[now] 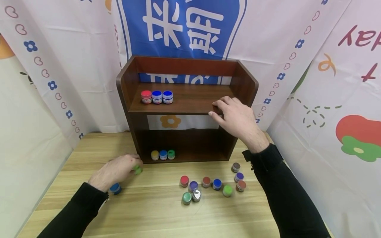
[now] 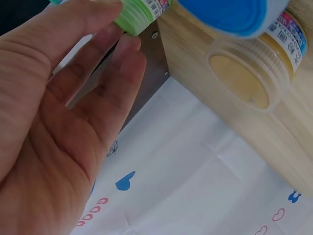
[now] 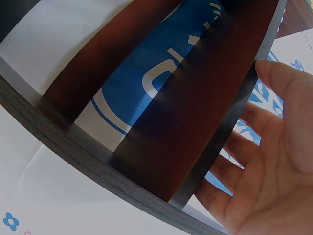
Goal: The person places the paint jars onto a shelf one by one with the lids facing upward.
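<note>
My left hand (image 1: 120,168) pinches a small paint jar with a light green lid (image 1: 137,170) near the shelf's lower left corner. In the left wrist view, the thumb and fingertips meet at this green jar (image 2: 134,17). Beside that hand lie a blue-lidded jar (image 1: 115,188) and a yellow jar (image 2: 244,78), the latter hidden in the head view. My right hand (image 1: 235,115) is at the right part of the dark wooden shelf's (image 1: 190,96) upper board, fingers loosely bent. In the right wrist view, its thumb is right at the board's front edge (image 3: 215,132).
On the upper board stand one red jar (image 1: 146,97) and two blue jars (image 1: 162,97). Yellow, blue and green jars (image 1: 163,155) line the lower level at left. Several more jars (image 1: 206,182) are scattered on the table (image 1: 148,215) before the shelf. Printed cloth (image 1: 89,66) hangs behind.
</note>
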{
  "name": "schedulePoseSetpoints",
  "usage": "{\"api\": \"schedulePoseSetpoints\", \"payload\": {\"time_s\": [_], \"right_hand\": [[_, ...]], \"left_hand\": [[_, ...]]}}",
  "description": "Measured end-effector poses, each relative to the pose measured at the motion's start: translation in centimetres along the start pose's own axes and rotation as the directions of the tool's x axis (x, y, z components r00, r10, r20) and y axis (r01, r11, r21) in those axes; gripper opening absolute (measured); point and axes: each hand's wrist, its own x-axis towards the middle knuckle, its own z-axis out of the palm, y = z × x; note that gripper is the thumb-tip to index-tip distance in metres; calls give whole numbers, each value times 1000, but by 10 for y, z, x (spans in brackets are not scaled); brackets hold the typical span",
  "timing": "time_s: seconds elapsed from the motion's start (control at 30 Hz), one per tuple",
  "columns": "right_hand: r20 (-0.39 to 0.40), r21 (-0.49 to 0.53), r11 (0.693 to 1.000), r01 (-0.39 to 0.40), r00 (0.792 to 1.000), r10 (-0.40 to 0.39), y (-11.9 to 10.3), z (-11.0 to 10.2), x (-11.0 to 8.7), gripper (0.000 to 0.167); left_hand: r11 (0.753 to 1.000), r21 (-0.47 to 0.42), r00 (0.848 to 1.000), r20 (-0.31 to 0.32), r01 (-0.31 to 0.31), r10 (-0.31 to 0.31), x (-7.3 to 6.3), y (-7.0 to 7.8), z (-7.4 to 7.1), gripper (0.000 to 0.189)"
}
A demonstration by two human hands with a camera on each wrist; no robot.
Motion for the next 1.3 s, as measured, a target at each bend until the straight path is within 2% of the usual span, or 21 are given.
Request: {"api": "schedulePoseSetpoints", "payload": {"time_s": [0.3, 0.43, 0.63, 0.83, 1.03, 1.2, 1.3], "right_hand": [[1, 7, 1000, 0, 1000, 0, 1, 1, 0, 63], [2, 5, 1000, -2, 1000, 2, 0, 1, 0, 63], [-10, -4, 1000, -5, 1000, 5, 0, 2, 0, 63], [-14, -3, 1000, -2, 1000, 2, 0, 2, 0, 63], [-10, -2, 1000, -6, 1000, 5, 0, 1, 0, 63], [-5, -2, 1000, -8, 1000, 8, 0, 1, 0, 63], [-3, 1, 1000, -8, 1000, 8, 0, 1, 0, 63]], "left_hand": [[998, -61, 1000, 3, -19, 19, 0, -3, 4, 19], [995, -104, 1000, 17, -7, 8, 0, -4, 4, 17], [986, -150, 996, 53, 79, -72, -2, 3, 4, 15], [968, -157, 980, 57, 198, -191, -2, 14, 4, 14], [960, -139, 969, 46, 245, -241, 0, 23, 5, 14], [966, -137, 975, 61, 220, -214, -2, 23, 2, 17], [980, -145, 989, 81, 134, -123, -3, 18, 1, 21]]}}
